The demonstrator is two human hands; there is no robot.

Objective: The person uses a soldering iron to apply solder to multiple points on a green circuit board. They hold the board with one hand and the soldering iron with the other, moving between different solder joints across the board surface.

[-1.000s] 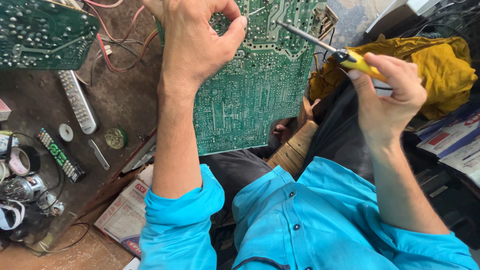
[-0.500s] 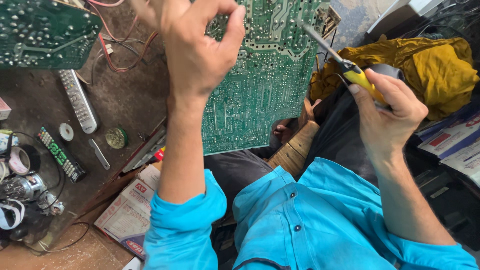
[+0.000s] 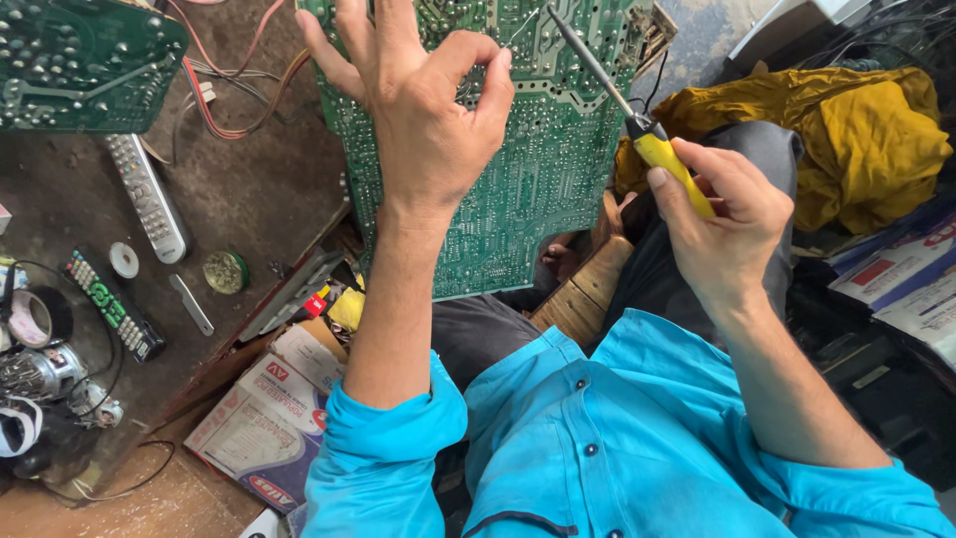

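Left hand: the left hand (image 3: 423, 120) is raised against the solder side of the large green circuit board (image 3: 518, 179), thumb and forefinger pinched near its upper middle; whether a fine wire is gripped there cannot be told.
Right hand: the right hand (image 3: 722, 224) is clenched on the yellow handle of a soldering iron (image 3: 637, 125), the metal tip laid on the board's far upper area.
Position of the board: it is held upright at the centre, over the lap, its lower edge near the knees.
Step in hand: judged to be soldering work at a joint near the board's top, with the tip already at the surface.
Next move: a steady tip on one joint would be called for, the board being braced by the other hand.
Left surroundings: a dark desk (image 3: 249, 199) carries a grey remote control (image 3: 147, 197), a small green strip board (image 3: 113, 304), tape rolls (image 3: 35, 319) and a second green board (image 3: 85, 60) at the far left.
Obstructions: red and orange wires (image 3: 234, 95) trail between the two boards.
Right surroundings: a yellow cloth (image 3: 856, 139) lies far right, clear of the iron.
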